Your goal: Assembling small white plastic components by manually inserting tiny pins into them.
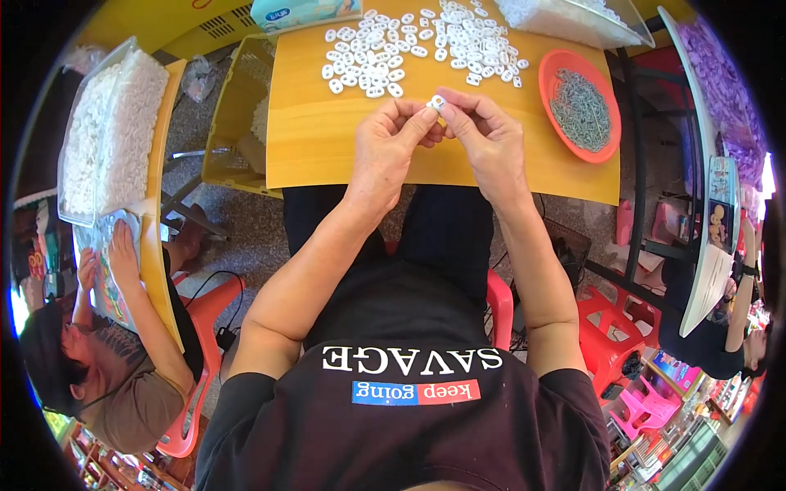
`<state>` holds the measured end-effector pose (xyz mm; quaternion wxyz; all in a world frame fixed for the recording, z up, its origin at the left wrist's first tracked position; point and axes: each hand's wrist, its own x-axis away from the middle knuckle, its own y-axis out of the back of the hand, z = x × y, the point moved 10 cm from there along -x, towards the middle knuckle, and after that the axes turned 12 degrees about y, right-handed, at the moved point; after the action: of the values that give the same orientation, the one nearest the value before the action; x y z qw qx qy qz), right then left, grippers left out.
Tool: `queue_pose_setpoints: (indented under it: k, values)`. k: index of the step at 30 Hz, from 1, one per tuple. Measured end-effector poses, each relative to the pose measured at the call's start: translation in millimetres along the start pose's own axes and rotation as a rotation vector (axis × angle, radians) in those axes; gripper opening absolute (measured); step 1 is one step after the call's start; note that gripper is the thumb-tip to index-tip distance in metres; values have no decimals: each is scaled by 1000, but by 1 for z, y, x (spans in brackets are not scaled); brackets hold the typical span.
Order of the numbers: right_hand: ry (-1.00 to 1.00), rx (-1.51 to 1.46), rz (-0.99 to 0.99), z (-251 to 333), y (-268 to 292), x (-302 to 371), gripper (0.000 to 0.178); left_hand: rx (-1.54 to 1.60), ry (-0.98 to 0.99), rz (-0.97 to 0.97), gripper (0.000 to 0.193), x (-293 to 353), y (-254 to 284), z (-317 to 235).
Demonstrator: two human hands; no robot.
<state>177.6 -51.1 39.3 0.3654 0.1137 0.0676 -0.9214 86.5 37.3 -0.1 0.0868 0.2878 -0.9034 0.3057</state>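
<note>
Above the near part of the yellow table [319, 155], my two hands meet. Thumb and fingertips of my left hand [383, 147] pinch a small white plastic piece [437, 102] with a hole in it. My right hand [491, 143] grips the same piece from the other side, fingers closed. Fingertips cover much of it. Just beyond lie two loose heaps of white oval pieces with two holes each, a left heap [366, 56] and a right heap [477, 42]. To the right of my hands, an orange-red oval dish [607, 149] holds many thin metal pins or screws [580, 110].
A clear bin [573, 23] of white pieces and a tissue pack [307, 11] stand at the far edge. Left, a yellow crate [229, 123] sits below table height. Another person [135, 385] works at a side table with a tub [106, 135] of white parts. Red stools [610, 331] stand right.
</note>
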Motion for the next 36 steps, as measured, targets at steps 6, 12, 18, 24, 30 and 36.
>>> queue_pose_setpoints:
  k: [6,12,18,24,30,36]
  values:
    - [-145,-310,2,-7,-4,1,25,-61,-107,71,17,10,-6,-17]
    - [-146,-321,29,1,-9,2,26,25,-90,124,16,8,0,-15]
    - [-20,-158,-29,8,-12,3,25,58,-128,31,13,10,1,-18]
    - [33,-96,-76,17,-8,2,24,189,-146,-29,15,15,-5,-17]
    - [16,-60,-32,12,-12,-2,25,219,-124,-53,15,14,-4,-13]
    - [-44,-150,-12,12,-13,-4,24,154,-110,-5,16,13,-5,-17]
